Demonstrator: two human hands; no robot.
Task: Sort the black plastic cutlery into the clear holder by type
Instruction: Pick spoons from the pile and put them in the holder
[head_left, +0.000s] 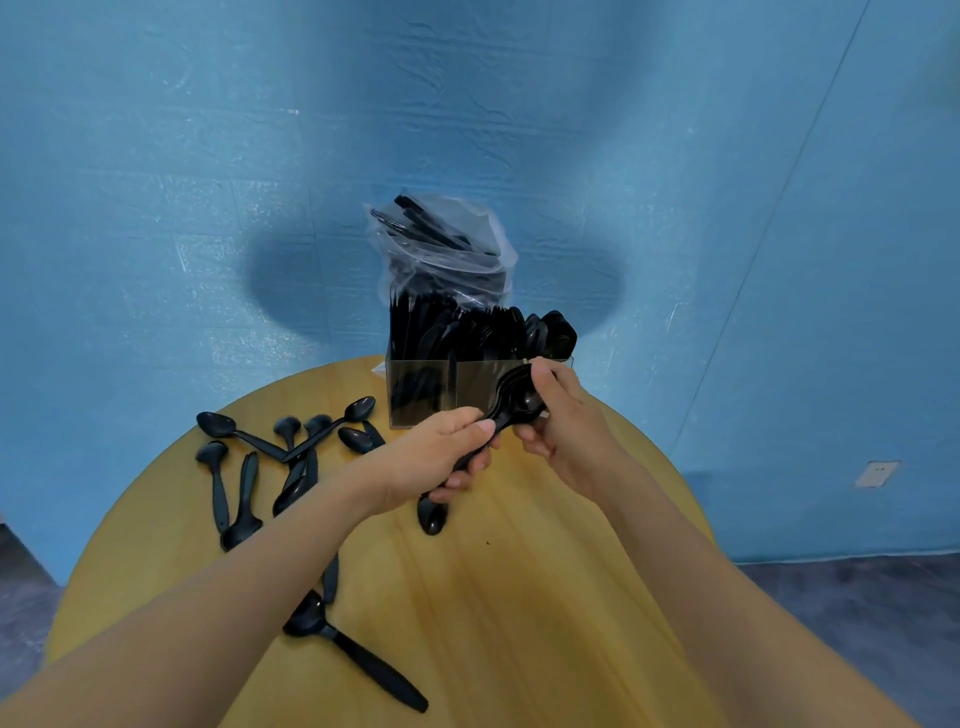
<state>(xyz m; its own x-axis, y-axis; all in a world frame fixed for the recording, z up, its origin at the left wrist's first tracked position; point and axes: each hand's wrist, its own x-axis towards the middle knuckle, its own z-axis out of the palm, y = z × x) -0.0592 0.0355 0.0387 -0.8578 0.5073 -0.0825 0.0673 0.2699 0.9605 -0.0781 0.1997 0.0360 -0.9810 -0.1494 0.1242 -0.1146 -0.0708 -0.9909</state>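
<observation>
Wall (156, 182) of textured blue fills the background, with a white socket plate (877, 474) low on its right side and grey floor (852, 597) below. Against it stands a round wooden bench (519, 597), its yellow grain running away from the viewer. At the bench's far edge sits the clear holder (422, 387), a box split into compartments: black knives and forks stand in the left and middle sections, spoon bowls show above the right one. A crumpled clear plastic bag (441, 244) with more black cutlery in it rests on top of the holder's contents.

Loose black spoons (244, 462) lie scattered across the left part of the bench, some crossing one another, well apart from the holder. One more spoon (358, 660) lies nearer the viewer, handle pointing to the lower right, and another spoon (432, 512) lies just below the hands.

Both hands meet just in front of the holder on a nested stack of spoons (511, 402). The left hand (441, 452) has thumb and fingers curled round the handles. The right hand (558, 415) is curled around the bowl end, thumb on top, touching the holder's front right corner or just before it; which is hard to tell.
</observation>
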